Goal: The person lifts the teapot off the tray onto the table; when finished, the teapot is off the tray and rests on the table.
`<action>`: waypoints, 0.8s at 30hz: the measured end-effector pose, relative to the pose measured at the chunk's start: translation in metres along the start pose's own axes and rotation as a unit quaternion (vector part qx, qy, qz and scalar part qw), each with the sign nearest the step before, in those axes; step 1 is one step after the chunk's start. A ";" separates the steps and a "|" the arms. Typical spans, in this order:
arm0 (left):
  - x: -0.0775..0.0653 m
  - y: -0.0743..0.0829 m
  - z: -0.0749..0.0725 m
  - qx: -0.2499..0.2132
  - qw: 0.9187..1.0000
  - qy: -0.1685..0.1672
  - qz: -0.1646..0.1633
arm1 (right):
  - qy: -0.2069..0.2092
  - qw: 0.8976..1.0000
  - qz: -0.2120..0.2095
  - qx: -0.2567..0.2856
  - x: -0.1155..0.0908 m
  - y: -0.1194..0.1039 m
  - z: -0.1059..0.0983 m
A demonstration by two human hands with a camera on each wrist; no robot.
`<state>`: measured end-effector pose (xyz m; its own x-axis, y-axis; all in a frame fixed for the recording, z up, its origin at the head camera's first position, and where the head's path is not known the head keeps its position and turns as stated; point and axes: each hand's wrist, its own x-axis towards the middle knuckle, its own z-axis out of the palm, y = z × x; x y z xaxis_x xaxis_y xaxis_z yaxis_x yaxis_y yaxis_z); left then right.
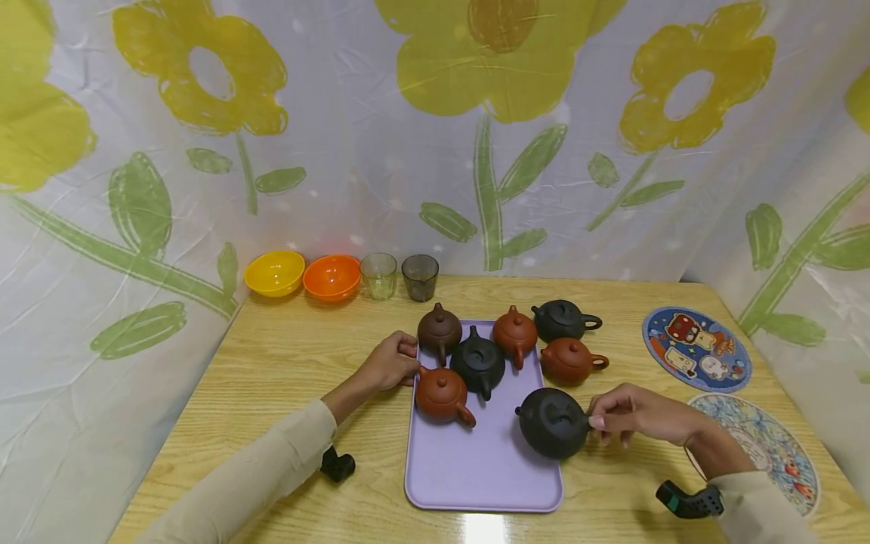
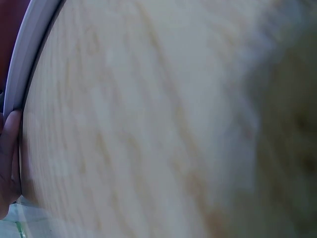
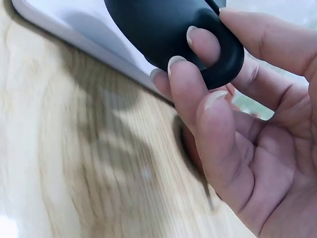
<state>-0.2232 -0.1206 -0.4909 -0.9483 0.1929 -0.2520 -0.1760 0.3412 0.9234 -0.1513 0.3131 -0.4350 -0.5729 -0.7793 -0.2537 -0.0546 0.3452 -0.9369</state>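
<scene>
My right hand [image 1: 635, 415] holds a black teapot [image 1: 553, 425] by its loop handle [image 3: 233, 62], with a finger through the loop in the right wrist view. This teapot hangs tilted over the right side of a lilac tray [image 1: 476, 476], its shadow falling on tray and table. At the tray's left rim, my left hand [image 1: 390, 361] grips the edge; its fingers [image 2: 10, 144] show beside the rim in the left wrist view. Standing on the tray are a dark brown teapot [image 1: 439, 330], another black teapot [image 1: 478, 364] and two reddish-brown teapots, one front left [image 1: 441, 394], one back right [image 1: 514, 334].
Right of the tray stand a small black teapot [image 1: 560, 320] and a reddish-brown teapot [image 1: 569, 361]. Yellow bowl [image 1: 275, 274], orange bowl [image 1: 331, 278], green glass [image 1: 378, 276] and grey glass [image 1: 420, 278] line the back. Two round mats, blue [image 1: 696, 349] and patterned [image 1: 761, 442], lie at right.
</scene>
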 end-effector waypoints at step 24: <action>-0.001 0.001 0.000 -0.005 1.000 0.003 -0.002 | 0.005 0.999 0.032 0.008 -0.020 0.025 -0.030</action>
<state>-0.2223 -0.1203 -0.4896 -0.9489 0.1868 -0.2543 -0.1826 0.3322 0.9254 -0.1658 0.3532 -0.4461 -0.5834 -0.7507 -0.3100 -0.0048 0.3849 -0.9229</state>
